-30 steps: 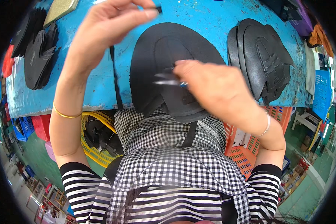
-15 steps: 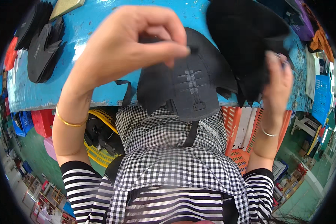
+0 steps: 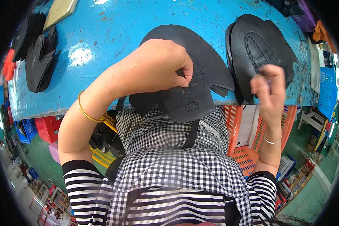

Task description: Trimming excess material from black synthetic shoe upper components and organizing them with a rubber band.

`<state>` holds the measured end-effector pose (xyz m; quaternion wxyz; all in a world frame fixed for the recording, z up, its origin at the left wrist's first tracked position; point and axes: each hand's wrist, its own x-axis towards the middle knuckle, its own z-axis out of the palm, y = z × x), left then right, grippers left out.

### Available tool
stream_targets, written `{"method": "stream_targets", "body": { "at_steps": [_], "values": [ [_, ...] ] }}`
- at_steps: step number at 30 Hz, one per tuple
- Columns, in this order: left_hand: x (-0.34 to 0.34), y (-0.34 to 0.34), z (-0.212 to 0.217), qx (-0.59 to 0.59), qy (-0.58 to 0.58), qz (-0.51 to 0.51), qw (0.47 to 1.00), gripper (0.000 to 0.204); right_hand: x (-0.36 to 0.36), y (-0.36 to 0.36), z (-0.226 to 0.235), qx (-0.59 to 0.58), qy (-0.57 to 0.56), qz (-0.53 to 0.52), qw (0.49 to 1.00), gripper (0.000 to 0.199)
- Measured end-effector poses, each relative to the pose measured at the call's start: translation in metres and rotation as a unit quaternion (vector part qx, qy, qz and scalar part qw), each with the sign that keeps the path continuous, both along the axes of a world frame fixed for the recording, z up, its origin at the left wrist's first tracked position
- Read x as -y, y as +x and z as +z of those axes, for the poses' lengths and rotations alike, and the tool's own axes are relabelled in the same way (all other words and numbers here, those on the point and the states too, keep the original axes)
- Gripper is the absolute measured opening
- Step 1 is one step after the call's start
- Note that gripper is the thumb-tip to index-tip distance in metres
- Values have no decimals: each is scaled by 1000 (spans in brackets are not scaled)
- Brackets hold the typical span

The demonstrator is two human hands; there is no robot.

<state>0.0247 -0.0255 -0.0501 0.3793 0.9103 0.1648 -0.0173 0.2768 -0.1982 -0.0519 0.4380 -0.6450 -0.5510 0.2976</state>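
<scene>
Black shoe-upper pieces [image 3: 211, 64] lie stacked in front of me, their near end overhanging the table edge above my lap. Stitching and short slits mark the top piece. My left hand [image 3: 164, 66] is over this stack, thumb and forefinger pinched at the slits; anything between the fingertips is too small to make out. On the right, another stack of black upper pieces [image 3: 252, 47] lies on the table, with a looped stitch line on its top piece. My right hand [image 3: 270, 84] is at this stack's near edge, fingers curled and blurred around something dark I cannot make out.
The blue table [image 3: 101, 37] carries black cut pieces [image 3: 39, 64] in piles at far left, beside a yellowish board [image 3: 59, 13]. Below its edge are a yellow basket [image 3: 103, 156] on the left and an orange basket [image 3: 245, 156] on the right. A purple object [image 3: 304, 17] is at far right.
The blurred black piece by my right hand now lies on the right-hand stack, and that hand has moved down and slightly left. My left hand has come down onto the middle stack's slits.
</scene>
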Motion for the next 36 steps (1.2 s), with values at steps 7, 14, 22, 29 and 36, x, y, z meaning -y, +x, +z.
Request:
{"method": "stream_targets", "body": {
  "at_steps": [7, 14, 22, 29, 36],
  "values": [
    [-7, -5, 7, -5, 142, -4, 990, 20, -41, -42, -12, 238, 54, 294, 924, 16],
    [-21, -10, 2, -6, 83, 10, 997, 21, -58, -36, -9, 221, 72, 353, 906, 15],
    [-21, -10, 0, -7, 78, 7, 997, 17, -70, -50, -4, 370, 59, 294, 879, 14],
    [-20, -12, 1, -2, 80, -1, 997, 15, -75, -41, 7, 314, -35, 271, 909, 28],
    [-22, -17, 0, 25, 25, 30, 999, 14, -81, -44, -1, 292, -2, 271, 917, 29]
  ]
}}
